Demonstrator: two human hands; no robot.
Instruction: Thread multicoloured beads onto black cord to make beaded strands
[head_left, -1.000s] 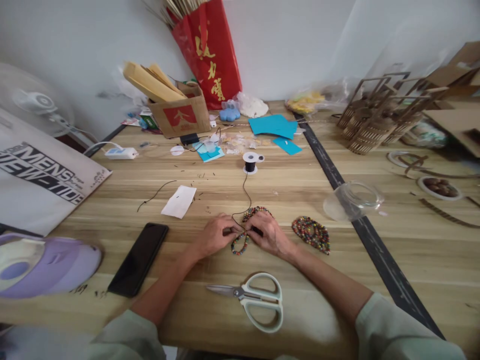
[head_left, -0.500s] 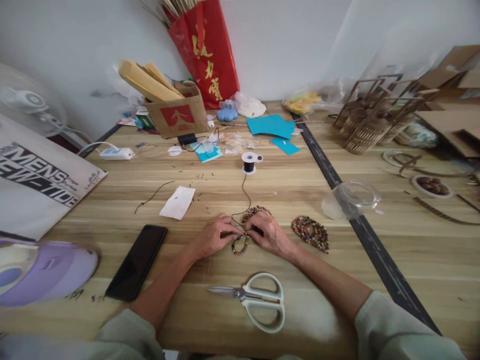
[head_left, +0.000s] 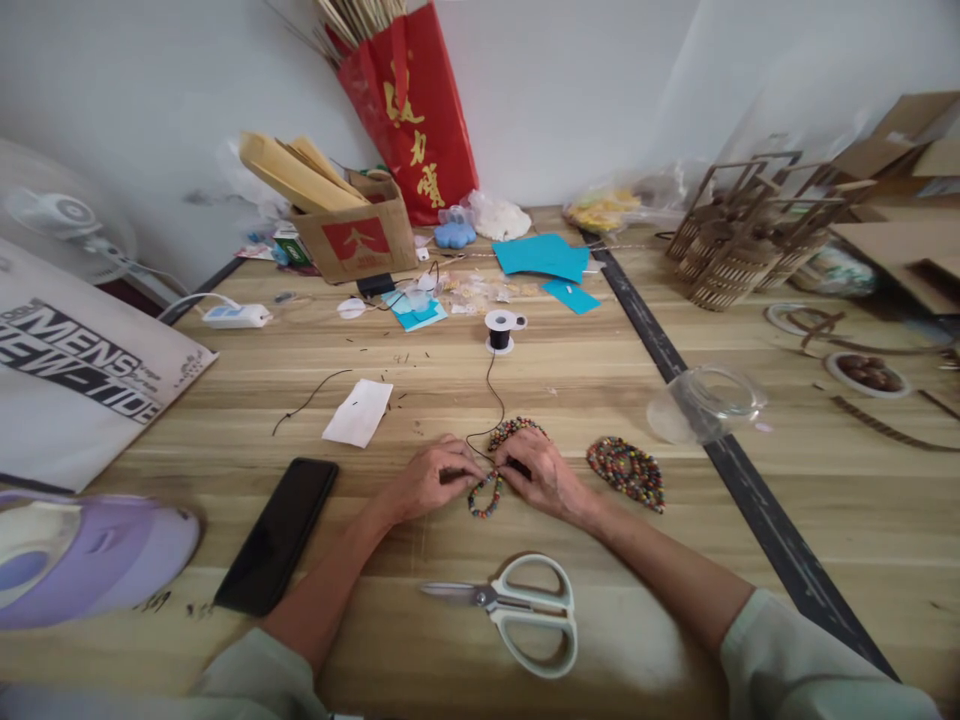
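A small loop of multicoloured beads [head_left: 486, 497] hangs toward me from between my fingertips. My left hand [head_left: 435, 480] is closed in a pinch on the black cord [head_left: 480, 436] at the loop's top, from the left side. Pinching at the same spot from the right is my right hand [head_left: 546, 477], which partly covers a coiled bead string [head_left: 516, 427] behind it. The cord runs back to a white spool [head_left: 500, 338] wound with black. The exact crossing of cord and fingertips is too small to make out.
Scissors [head_left: 517, 608] lie in front of my hands, a black phone [head_left: 277, 535] to the left. A coil of beads [head_left: 626, 472] and a clear plastic container [head_left: 705, 402] are on the right. White paper [head_left: 358, 413] lies left of the spool.
The whole view has shifted slightly, so everything sits a little lower in it. Both hands keep nearly the same pinch at the top of the bead loop.
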